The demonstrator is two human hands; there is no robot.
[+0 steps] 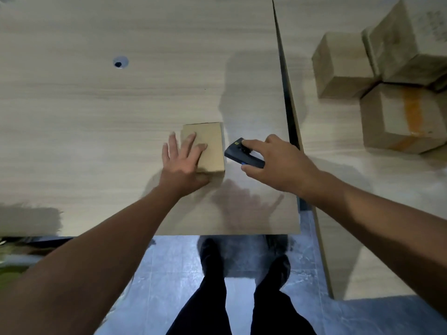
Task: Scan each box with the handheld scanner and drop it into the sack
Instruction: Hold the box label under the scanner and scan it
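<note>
Ideally the left hand [180,163], fingers flat, pins the box [211,143] while the right hand [278,160], gripping the scanner [238,153], aims squarely.

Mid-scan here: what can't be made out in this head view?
Head view:
- Sack: none identifiable; lower-left corner is blur, cut by edge.
- Box barcode: none shows; left hand covers part of top.
- Scanner screen: too small, partly under right hand.
- Far boxes: blurred, cut by right edge.

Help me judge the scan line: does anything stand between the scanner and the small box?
Nothing visible does. The scanner in the right hand is just right of the small box, bare table between them; the left hand rests on the box's top.
</note>
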